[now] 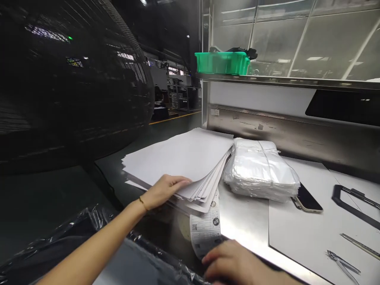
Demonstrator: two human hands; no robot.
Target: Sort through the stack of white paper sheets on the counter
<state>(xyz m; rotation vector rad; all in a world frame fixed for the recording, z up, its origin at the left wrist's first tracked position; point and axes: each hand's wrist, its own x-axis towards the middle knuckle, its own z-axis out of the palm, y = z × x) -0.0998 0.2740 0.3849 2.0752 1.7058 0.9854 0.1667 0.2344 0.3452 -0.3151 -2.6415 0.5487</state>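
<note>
The left hand [164, 192], a thin gold-coloured bracelet at its wrist, was observed on the near edge of a stack of white paper sheets [178, 162]. Its fingers are held together and laid across the fanned corner of the stack; no clamping is evident. The right hand [228, 261] is positioned low in the view, at the foot of a white printed label strip [204, 229] bearing a QR code and a round black mark. Its fingers are slightly curled and close together; whether the strip is gripped cannot be determined.

The stack is placed on a stainless steel workbench [246, 221], with the strip hanging from beneath it. A bundle of clear plastic bags tied with string [258, 170] is located just beside the stack. A white rectangular mat [299, 241] lies to the right, bearing a black-screened smartphone [308, 199], a black rectangular frame [347, 202], a steel ruler [360, 246] and a small metal hand tool [341, 263].

A green plastic crate [221, 63] is mounted on a steel shelf [282, 81] above. Black plastic sheeting [74, 233] is seen at lower left, beside a large curved dark glossy surface [74, 87]. A factory floor marked with a yellow line [175, 117] extends beyond.
</note>
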